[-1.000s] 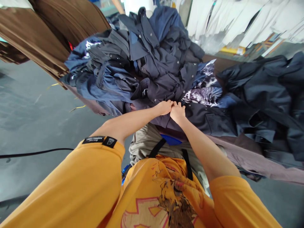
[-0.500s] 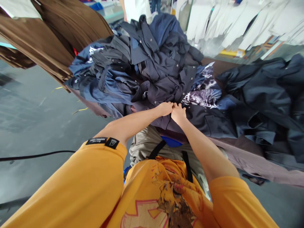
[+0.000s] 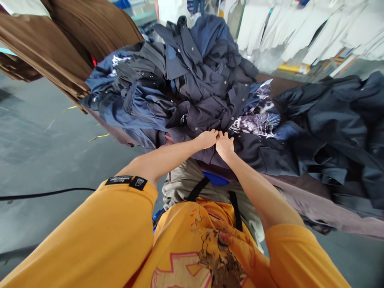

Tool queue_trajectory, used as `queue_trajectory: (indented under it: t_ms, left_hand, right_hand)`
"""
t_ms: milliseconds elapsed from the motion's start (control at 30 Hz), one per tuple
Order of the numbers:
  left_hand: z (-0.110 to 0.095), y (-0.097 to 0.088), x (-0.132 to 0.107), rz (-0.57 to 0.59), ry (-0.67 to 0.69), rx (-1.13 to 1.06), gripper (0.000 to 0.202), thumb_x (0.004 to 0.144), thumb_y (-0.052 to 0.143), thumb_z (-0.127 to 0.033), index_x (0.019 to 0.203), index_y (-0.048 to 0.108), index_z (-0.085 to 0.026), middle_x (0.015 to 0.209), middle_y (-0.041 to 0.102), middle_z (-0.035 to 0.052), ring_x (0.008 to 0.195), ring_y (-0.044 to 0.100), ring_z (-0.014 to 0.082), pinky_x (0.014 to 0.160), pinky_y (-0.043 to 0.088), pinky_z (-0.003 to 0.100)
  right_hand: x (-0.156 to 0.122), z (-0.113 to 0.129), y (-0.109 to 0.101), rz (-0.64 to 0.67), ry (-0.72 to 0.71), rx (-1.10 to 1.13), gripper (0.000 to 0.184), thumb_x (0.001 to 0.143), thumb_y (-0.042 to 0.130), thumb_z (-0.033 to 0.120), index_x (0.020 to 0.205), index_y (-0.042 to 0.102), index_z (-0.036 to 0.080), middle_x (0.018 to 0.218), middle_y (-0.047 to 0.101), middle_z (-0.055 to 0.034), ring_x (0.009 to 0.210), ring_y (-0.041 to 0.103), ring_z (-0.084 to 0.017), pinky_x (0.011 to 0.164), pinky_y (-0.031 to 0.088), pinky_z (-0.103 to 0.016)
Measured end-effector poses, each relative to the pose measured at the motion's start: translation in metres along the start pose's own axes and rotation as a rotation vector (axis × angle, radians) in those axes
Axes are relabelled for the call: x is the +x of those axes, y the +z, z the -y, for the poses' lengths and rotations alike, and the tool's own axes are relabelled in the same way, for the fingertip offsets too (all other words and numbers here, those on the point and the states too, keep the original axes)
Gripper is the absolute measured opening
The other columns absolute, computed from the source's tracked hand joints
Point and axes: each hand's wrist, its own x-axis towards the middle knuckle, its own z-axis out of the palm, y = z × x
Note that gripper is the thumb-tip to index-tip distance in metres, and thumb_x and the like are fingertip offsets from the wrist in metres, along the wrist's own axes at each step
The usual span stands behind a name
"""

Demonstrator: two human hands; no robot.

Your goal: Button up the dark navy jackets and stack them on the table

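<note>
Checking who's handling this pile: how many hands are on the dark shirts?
2. The left hand and the right hand meet at the front edge of the dark shirt pile; others could be hidden behind it.

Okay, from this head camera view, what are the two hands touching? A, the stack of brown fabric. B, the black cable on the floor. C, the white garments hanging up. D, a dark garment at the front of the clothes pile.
D. The left hand and right hand meet with their fingers on the dark garment at the front of the clothes pile.
</note>
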Motion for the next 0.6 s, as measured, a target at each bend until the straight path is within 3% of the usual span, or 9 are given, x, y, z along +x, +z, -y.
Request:
queue_trajectory:
  t_ms: [367, 600]
  left_hand:
    - [-0.006, 0.011, -0.008, -0.072, -0.101, -0.077, 0.047, 0.099, 0.035, -0.014, 0.143, 0.051, -0.007, 0.134, 0.056, 0.0203, 0.122, 0.051, 0.0299, 0.087, 0.051, 0.037]
    - [-0.008, 0.009, -0.006, -0.074, -0.126, -0.124, 0.046, 0.099, 0.035, -0.015, 0.139, 0.054, -0.006, 0.128, 0.058, 0.0220, 0.118, 0.053, 0.0303, 0.083, 0.052, 0.036]
  right_hand:
    - [0.003, 0.007, 0.001, 0.009, 0.008, -0.026, 0.051, 0.097, 0.022, 0.010, 0.132, 0.058, 0.011, 0.136, 0.053, -0.0217, 0.117, 0.045, -0.034, 0.090, 0.047, -0.056]
    - [0.001, 0.006, -0.002, 0.022, 0.028, -0.009, 0.050, 0.097, 0.025, 0.011, 0.134, 0.058, 0.014, 0.136, 0.053, -0.0213, 0.120, 0.044, -0.034, 0.092, 0.046, -0.055]
